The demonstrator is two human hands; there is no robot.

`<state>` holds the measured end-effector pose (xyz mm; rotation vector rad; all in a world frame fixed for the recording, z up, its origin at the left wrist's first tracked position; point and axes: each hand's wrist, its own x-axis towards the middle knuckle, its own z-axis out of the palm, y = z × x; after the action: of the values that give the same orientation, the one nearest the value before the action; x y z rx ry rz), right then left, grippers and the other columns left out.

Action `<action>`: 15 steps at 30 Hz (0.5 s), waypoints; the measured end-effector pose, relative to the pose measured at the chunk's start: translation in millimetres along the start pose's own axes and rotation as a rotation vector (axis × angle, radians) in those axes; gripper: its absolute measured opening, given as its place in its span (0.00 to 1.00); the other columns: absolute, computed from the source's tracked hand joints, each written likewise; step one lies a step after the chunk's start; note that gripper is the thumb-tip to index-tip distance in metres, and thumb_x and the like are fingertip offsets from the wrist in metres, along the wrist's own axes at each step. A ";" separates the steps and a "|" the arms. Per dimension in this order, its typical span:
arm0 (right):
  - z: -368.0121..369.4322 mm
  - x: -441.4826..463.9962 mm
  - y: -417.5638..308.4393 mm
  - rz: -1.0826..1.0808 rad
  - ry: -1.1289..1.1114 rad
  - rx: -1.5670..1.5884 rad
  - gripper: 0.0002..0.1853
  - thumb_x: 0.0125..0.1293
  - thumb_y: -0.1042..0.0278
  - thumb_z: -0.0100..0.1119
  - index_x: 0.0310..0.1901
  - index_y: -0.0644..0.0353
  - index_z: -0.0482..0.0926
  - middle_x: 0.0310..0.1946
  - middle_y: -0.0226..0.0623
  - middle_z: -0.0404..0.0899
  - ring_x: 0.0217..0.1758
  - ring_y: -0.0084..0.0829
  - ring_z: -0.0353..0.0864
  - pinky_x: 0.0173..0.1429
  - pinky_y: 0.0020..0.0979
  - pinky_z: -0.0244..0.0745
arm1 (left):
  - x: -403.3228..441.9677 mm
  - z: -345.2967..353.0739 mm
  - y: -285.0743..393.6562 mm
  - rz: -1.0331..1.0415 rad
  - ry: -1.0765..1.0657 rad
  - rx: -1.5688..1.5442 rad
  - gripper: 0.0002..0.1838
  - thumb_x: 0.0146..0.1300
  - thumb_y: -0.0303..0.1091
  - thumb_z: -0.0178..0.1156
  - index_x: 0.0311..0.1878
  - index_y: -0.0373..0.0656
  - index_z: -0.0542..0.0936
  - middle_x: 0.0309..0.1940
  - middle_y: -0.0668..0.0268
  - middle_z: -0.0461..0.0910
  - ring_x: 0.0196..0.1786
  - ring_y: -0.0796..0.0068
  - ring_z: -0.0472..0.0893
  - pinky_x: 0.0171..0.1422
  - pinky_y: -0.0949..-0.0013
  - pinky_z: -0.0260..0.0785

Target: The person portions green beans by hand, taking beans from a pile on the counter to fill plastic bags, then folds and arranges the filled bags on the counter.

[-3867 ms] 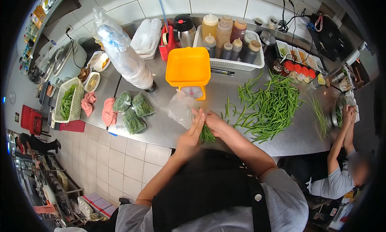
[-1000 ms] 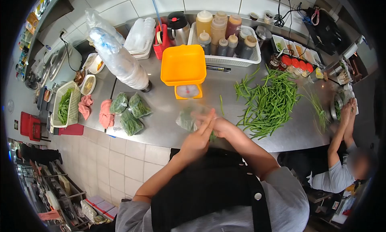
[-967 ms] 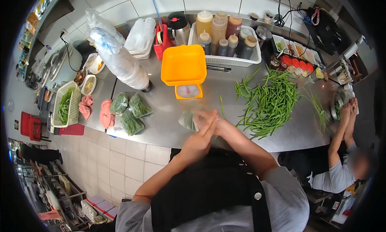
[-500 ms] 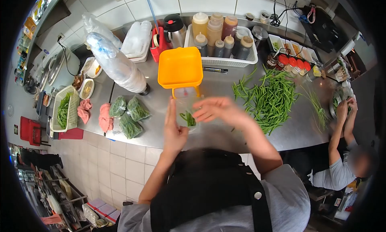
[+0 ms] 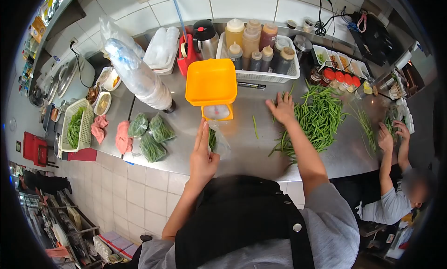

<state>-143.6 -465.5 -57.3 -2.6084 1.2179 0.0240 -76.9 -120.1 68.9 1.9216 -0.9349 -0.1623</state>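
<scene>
My left hand [image 5: 203, 158] grips a clear plastic bag [image 5: 222, 139] with a few green beans inside, its fingers pointing forward and its thumb against the bag. My right hand [image 5: 282, 111] lies over the left edge of a loose pile of green beans [image 5: 321, 124], fingers spread and palm down. One single bean [image 5: 255, 127] rests on the steel between the hands. Just beyond the bag stands an orange kitchen scale [image 5: 218, 112], with an orange pan [image 5: 211, 82] on top.
Several filled bags of greens [image 5: 152, 147] lie left, near a pink cloth [image 5: 123, 137] and a tall stack of plastic-wrapped cups [image 5: 139, 75]. Behind are sauce bottles in a white basket [image 5: 265, 75] and a marker [image 5: 251, 85]. A co-worker's hands [image 5: 386, 136] handle greens at right.
My right hand has moved from the bag rightward to the bean pile, fingers spreading. A single bean now lies on the counter. My left hand keeps the bag near the scale.
</scene>
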 end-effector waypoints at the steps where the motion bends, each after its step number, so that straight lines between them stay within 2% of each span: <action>1: 17.1 -15.0 1.3 -0.002 -0.007 -0.004 0.37 0.76 0.39 0.38 0.77 0.58 0.58 0.79 0.55 0.46 0.82 0.57 0.44 0.81 0.54 0.44 | -1.6 0.7 -0.3 -0.005 -0.005 0.003 0.52 0.46 0.11 0.56 0.79 0.40 0.54 0.80 0.54 0.54 0.39 0.74 0.79 0.29 0.78 0.67; 3: 54.3 -42.5 7.1 -0.154 0.246 0.019 0.35 0.75 0.48 0.46 0.75 0.64 0.58 0.77 0.55 0.53 0.81 0.57 0.48 0.81 0.51 0.47 | -2.9 2.5 -0.5 0.000 -0.015 -0.004 0.51 0.46 0.12 0.56 0.79 0.40 0.54 0.80 0.53 0.54 0.37 0.74 0.79 0.29 0.77 0.68; 4: 58.6 -59.7 7.6 -0.152 0.243 0.017 0.35 0.75 0.48 0.46 0.75 0.64 0.58 0.77 0.55 0.53 0.81 0.57 0.48 0.81 0.51 0.47 | -1.9 3.6 0.5 0.006 -0.019 -0.009 0.51 0.47 0.12 0.55 0.79 0.40 0.54 0.80 0.53 0.54 0.37 0.74 0.79 0.29 0.77 0.68; 5: 61.7 -76.4 8.5 -0.222 0.245 0.049 0.34 0.74 0.53 0.48 0.74 0.65 0.60 0.76 0.56 0.55 0.80 0.57 0.50 0.81 0.49 0.48 | -0.8 4.6 1.4 0.011 -0.022 -0.015 0.51 0.47 0.12 0.55 0.79 0.40 0.55 0.80 0.53 0.54 0.36 0.74 0.79 0.29 0.77 0.68; 6: 60.4 -91.6 9.0 -0.292 0.246 0.081 0.32 0.72 0.58 0.51 0.73 0.65 0.61 0.75 0.56 0.58 0.79 0.57 0.52 0.81 0.48 0.49 | -0.5 5.4 3.5 0.014 -0.038 -0.013 0.50 0.48 0.12 0.53 0.80 0.41 0.54 0.80 0.54 0.53 0.52 0.65 0.77 0.33 0.75 0.72; 7: 57.9 -104.4 12.4 -0.290 0.242 0.079 0.32 0.72 0.58 0.51 0.73 0.65 0.61 0.75 0.56 0.58 0.79 0.57 0.52 0.81 0.48 0.49 | -1.1 6.3 5.0 0.017 -0.055 -0.011 0.49 0.49 0.13 0.50 0.80 0.41 0.53 0.81 0.55 0.51 0.69 0.57 0.74 0.36 0.73 0.75; 10: 28.2 -132.1 14.8 -0.381 0.150 0.123 0.34 0.70 0.56 0.57 0.72 0.66 0.62 0.75 0.54 0.58 0.78 0.57 0.53 0.78 0.51 0.53 | -2.1 9.1 6.6 -0.025 -0.126 -0.041 0.50 0.49 0.13 0.51 0.80 0.41 0.52 0.81 0.55 0.51 0.64 0.58 0.77 0.37 0.72 0.75; 11: 5.8 -143.3 7.7 -0.313 0.191 0.097 0.39 0.67 0.52 0.61 0.73 0.66 0.60 0.74 0.56 0.57 0.77 0.58 0.54 0.76 0.53 0.54 | -2.4 10.3 6.3 -0.025 -0.129 -0.043 0.50 0.49 0.13 0.51 0.80 0.41 0.52 0.81 0.55 0.51 0.64 0.58 0.77 0.37 0.72 0.75; 12: -5.2 -149.4 3.4 -0.243 0.232 0.069 0.44 0.64 0.48 0.65 0.73 0.67 0.59 0.74 0.57 0.57 0.76 0.59 0.55 0.75 0.54 0.56 | -2.5 12.5 5.5 -0.020 -0.137 -0.048 0.50 0.49 0.13 0.51 0.80 0.41 0.52 0.81 0.55 0.51 0.59 0.58 0.80 0.36 0.72 0.74; 13: -5.7 -148.7 2.5 -0.237 0.235 0.067 0.44 0.64 0.48 0.65 0.73 0.67 0.59 0.74 0.57 0.57 0.76 0.59 0.55 0.75 0.54 0.56 | -2.1 14.8 5.5 -0.013 -0.145 -0.054 0.50 0.48 0.13 0.51 0.80 0.41 0.52 0.81 0.55 0.50 0.54 0.59 0.82 0.36 0.73 0.74; 14: -6.1 -145.9 1.6 -0.102 0.223 0.125 0.48 0.60 0.45 0.67 0.74 0.66 0.57 0.74 0.59 0.56 0.76 0.59 0.55 0.74 0.55 0.56 | -1.9 16.7 6.3 -0.009 -0.149 -0.058 0.50 0.48 0.13 0.51 0.80 0.41 0.52 0.81 0.55 0.50 0.54 0.59 0.82 0.36 0.73 0.74; 15: -5.7 -142.4 0.9 0.032 0.212 0.185 0.53 0.57 0.41 0.70 0.75 0.66 0.56 0.73 0.61 0.55 0.75 0.59 0.55 0.73 0.55 0.56 | -1.5 18.0 7.0 -0.009 -0.160 -0.067 0.50 0.49 0.13 0.51 0.80 0.41 0.52 0.81 0.56 0.50 0.49 0.59 0.83 0.37 0.72 0.75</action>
<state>-237.1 -360.5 -34.3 -2.4788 1.2628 -0.3510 -90.2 -133.5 64.5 1.8720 -1.0136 -0.3522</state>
